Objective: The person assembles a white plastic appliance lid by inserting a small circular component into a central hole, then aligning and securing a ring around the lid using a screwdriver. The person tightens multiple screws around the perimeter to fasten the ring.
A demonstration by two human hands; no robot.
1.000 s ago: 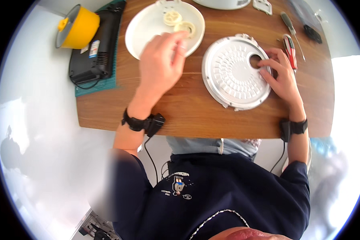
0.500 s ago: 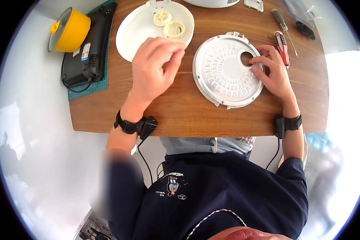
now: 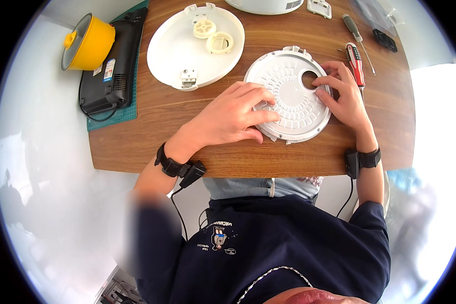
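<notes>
In front of me a round silver metal plate (image 3: 295, 93) lies on the wooden table, with raised patterns, rim tabs and a round hole at its upper right. My right hand (image 3: 345, 96) grips its right edge, fingertips at the hole. Over the plate's left part reaches my left hand (image 3: 238, 114), fingers apart and nothing held in them; whether the fingertips touch the metal is hard to tell. To the upper left rests a white oval cover (image 3: 167, 55), hollow side up. Inside it are a cream spoked disc (image 3: 204, 29) and a cream ring (image 3: 220, 43).
Right of the plate lie a red-and-black-handled tool (image 3: 355, 63) and a grey-handled screwdriver (image 3: 352, 28). At the left, a yellow pot (image 3: 93, 43) sits on a black appliance (image 3: 101, 91) over a green mat (image 3: 134, 96). A white appliance body (image 3: 264, 6) stands at the far edge.
My left hand has moved right and nearer, from beside the white cover to over the plate's left part, and its fingers have spread. My right hand stays at the plate's right edge.
</notes>
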